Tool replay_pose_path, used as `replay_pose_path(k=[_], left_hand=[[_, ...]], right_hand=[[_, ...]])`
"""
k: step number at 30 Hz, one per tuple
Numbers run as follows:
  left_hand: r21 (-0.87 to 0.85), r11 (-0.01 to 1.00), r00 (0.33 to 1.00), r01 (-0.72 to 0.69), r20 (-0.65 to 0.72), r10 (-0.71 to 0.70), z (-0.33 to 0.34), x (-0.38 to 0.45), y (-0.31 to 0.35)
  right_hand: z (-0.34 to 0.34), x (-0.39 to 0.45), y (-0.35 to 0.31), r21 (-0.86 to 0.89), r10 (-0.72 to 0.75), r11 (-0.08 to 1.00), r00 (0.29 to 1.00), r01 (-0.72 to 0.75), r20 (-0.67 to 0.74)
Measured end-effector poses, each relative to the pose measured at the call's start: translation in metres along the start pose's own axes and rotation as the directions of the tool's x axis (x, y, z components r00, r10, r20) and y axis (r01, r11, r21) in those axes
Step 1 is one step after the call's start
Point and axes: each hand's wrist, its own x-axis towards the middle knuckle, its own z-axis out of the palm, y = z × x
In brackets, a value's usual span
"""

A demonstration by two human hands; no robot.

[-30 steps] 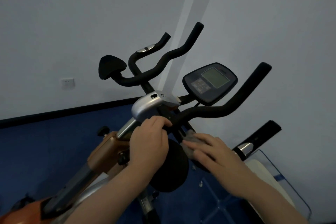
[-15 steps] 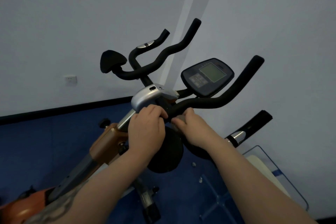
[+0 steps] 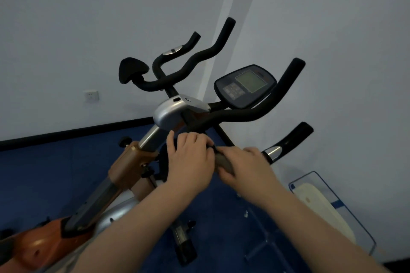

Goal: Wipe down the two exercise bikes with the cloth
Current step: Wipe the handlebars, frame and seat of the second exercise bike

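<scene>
Bike: copper-brown painted frame, brushed silver post and a rounded silver cap at the stem, matte black foam on the curved handlebar. Bar horns count four in view, two far, two near; the lowest near one has a glossy chrome collar. One black padded rest at the far left of the bar. One console, dark oval shell, pale grey-green square screen, small key block beside it.

Left hand curled over the black bar section at the stem, fingers wrapped on it. Right hand just beside it, touching at the knuckles, gripping the cloth: grey-brown, soft, bunched into a roll, pressed on the bar between the two hands.

Floor: deep blue, matte, flat. Walls plain pale grey, meeting in a corner behind the bar, black skirting strip along the base. One white socket on the left wall. One clear plastic bin lower right, against the right wall, something cream and rounded inside. Only one bike clearly in view.
</scene>
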Motion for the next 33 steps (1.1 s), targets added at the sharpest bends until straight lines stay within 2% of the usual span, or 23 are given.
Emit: replay_pose_path(k=[1,3,5,7,8,10,12,13,14,15,17,18,19,21,22,23,25,27,28,29,31,33], left_hand=[[0.033,0.999,1.000,-0.009,0.017,0.008,0.001,-0.004,0.003],[0.114,0.993,0.999,-0.038,0.004,0.037,0.002,-0.010,0.009],[0.130,0.990,0.998,-0.047,-0.034,0.052,0.002,-0.013,0.013],[0.125,0.990,0.996,-0.060,-0.052,0.067,0.001,-0.013,0.012],[0.129,0.990,0.996,-0.063,-0.053,0.070,0.001,-0.013,0.011],[0.153,0.986,0.996,-0.073,-0.045,0.080,-0.001,-0.014,0.009],[0.178,0.981,0.996,-0.076,-0.034,0.083,-0.002,-0.015,0.010],[0.198,0.977,0.996,-0.075,-0.037,0.084,-0.002,-0.015,0.011],[0.217,0.974,0.996,-0.068,-0.037,0.078,-0.001,-0.015,0.014],[0.224,0.972,0.997,-0.063,-0.039,0.073,0.000,-0.015,0.015],[0.207,0.977,0.996,-0.052,-0.057,0.065,0.001,-0.014,0.016],[0.191,0.980,0.996,-0.050,-0.070,0.064,0.001,-0.014,0.016],[0.173,0.984,0.995,-0.052,-0.080,0.066,0.000,-0.014,0.015],[0.150,0.987,0.993,-0.061,-0.086,0.074,-0.001,-0.015,0.014],[0.154,0.987,0.994,-0.056,-0.086,0.070,-0.001,-0.015,0.014],[0.169,0.985,0.995,-0.046,-0.081,0.060,-0.002,-0.014,0.016],[0.200,0.979,0.998,-0.027,-0.050,0.037,-0.001,-0.011,0.021],[0.179,0.983,0.999,-0.052,-0.009,0.054,0.000,-0.006,0.026],[0.162,0.984,0.997,-0.077,0.006,0.078,0.001,-0.005,0.028],[0.156,0.982,0.994,-0.106,0.009,0.106,0.001,-0.003,0.028],[0.148,0.978,0.989,-0.145,0.006,0.146,0.000,-0.004,0.026],[0.123,0.976,0.983,-0.179,-0.008,0.181,0.001,-0.008,0.022]], right_hand=[[-0.010,-0.007,0.014,-0.013,-0.061,0.998,0.998,0.061,0.029],[-0.025,-0.014,0.040,-0.020,-0.091,0.996,0.994,0.090,-0.057],[-0.022,-0.019,0.045,0.080,0.066,0.996,0.974,-0.049,-0.219],[0.002,-0.021,0.019,0.191,0.209,0.970,0.922,-0.152,-0.325],[0.017,-0.022,0.005,0.169,0.177,0.978,0.922,-0.124,-0.345],[0.029,-0.026,-0.002,0.045,-0.053,0.997,0.947,0.071,-0.316],[0.018,-0.025,0.027,-0.083,-0.235,0.972,0.920,0.220,-0.314],[0.011,-0.025,0.045,-0.118,-0.251,0.967,0.905,0.224,-0.342],[0.004,-0.026,0.060,-0.111,-0.204,0.979,0.890,0.173,-0.408],[0.002,-0.029,0.067,-0.038,-0.093,0.996,0.870,0.085,-0.485],[0.009,-0.033,0.053,0.190,0.151,0.981,0.800,-0.048,-0.580],[0.018,-0.034,0.043,0.223,0.160,0.974,0.794,-0.032,-0.586],[0.026,-0.034,0.036,0.179,0.063,0.983,0.816,0.051,-0.574],[0.020,-0.032,0.048,-0.013,-0.207,0.973,0.846,0.230,-0.492],[0.009,-0.030,0.063,-0.079,-0.245,0.968,0.842,0.237,-0.480],[-0.004,-0.027,0.082,-0.103,-0.223,0.975,0.834,0.198,-0.505],[-0.021,-0.024,0.106,-0.083,-0.090,0.995,0.821,0.052,-0.564],[-0.010,-0.028,0.096,0.027,0.065,0.998,0.788,-0.062,-0.612],[0.000,-0.031,0.087,0.078,0.094,0.995,0.778,-0.058,-0.621],[0.007,-0.033,0.080,0.079,0.059,0.997,0.782,-0.012,-0.620],[-0.002,-0.035,0.090,-0.060,-0.154,0.987,0.804,0.146,-0.575],[-0.029,-0.028,0.115,-0.173,-0.261,0.965,0.811,0.199,-0.523]])
